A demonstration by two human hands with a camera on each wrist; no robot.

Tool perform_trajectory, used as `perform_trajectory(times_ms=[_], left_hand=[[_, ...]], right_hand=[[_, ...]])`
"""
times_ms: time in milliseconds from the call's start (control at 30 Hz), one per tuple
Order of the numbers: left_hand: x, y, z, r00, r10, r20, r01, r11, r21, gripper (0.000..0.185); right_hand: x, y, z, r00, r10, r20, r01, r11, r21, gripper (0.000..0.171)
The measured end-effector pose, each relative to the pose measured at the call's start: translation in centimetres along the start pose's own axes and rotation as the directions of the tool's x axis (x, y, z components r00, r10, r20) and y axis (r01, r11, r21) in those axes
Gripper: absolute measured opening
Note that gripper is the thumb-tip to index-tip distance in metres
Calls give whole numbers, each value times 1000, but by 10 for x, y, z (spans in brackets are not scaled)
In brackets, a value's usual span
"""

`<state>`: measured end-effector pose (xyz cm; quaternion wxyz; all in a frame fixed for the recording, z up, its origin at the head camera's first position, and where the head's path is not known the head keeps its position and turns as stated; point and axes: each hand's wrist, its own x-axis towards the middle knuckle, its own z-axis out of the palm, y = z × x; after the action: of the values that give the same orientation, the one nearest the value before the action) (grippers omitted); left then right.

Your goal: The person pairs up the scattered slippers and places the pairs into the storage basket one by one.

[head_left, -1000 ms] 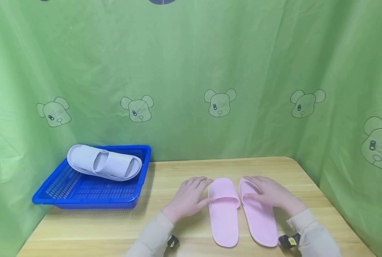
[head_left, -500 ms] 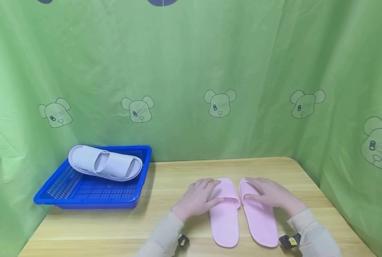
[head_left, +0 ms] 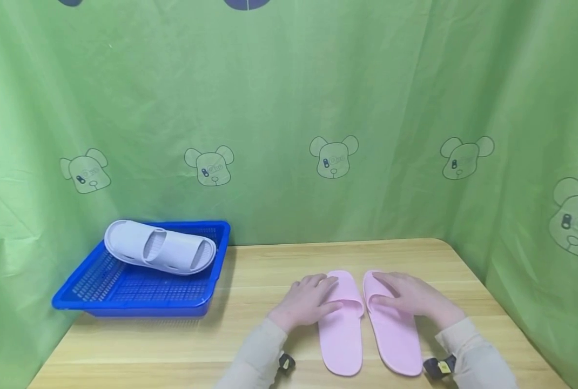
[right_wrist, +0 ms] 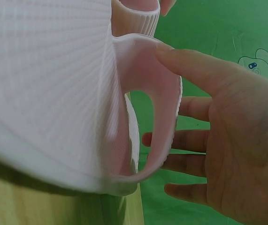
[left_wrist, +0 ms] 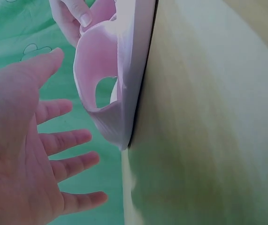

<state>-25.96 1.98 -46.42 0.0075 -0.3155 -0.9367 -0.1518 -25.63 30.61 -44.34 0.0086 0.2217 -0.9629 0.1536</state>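
Note:
Two pink open-toe slippers lie side by side on the wooden table, toes pointing away. Beside the left slipper, my left hand reaches over its strap in the head view. The left wrist view shows that hand with fingers spread, apart from the slipper's strap. My right hand holds the right slipper at its strap. In the right wrist view the thumb sits at the strap's inner edge, and a fingertip shows through the toe opening.
On the left stands a blue plastic basket with a pale lavender slipper lying slanted across its back. A green curtain printed with bear heads hangs around the wooden table.
My left hand has moved right, from beside the left pink slipper to over its strap. My right hand and both pink slippers stay nearly in place.

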Motion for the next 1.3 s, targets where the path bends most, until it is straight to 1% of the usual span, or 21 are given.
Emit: perform_trajectory(times_ms=[233,533,867,967,1200,1300], left_hand=[[3,1,1,1000,-11,20,12,999,-48,65],[6,4,3,999,-24,44,28,996,-81,66],[10,5,9,998,-46,52,49,997,-63,69],[10,4,8,998,-41,55,45,997,-67,71],[11,-1,2,999,-16,51,19,998,-57,66],[11,-3,0,999,-5,42,7,999,-52,66]], right_hand=[[0,1,2,1000,6,6,-6,1000,-3,77],[-2,0,1,1000,8,8,-8,1000,2,76],[-3,-1,2,1000,1,14,-1,1000,8,75],[-2,0,3,1000,-3,3,3,1000,-4,76],[0,1,2,999,-24,-27,23,999,-29,75],[0,0,0,999,-13,-29,13,1000,-26,76]])
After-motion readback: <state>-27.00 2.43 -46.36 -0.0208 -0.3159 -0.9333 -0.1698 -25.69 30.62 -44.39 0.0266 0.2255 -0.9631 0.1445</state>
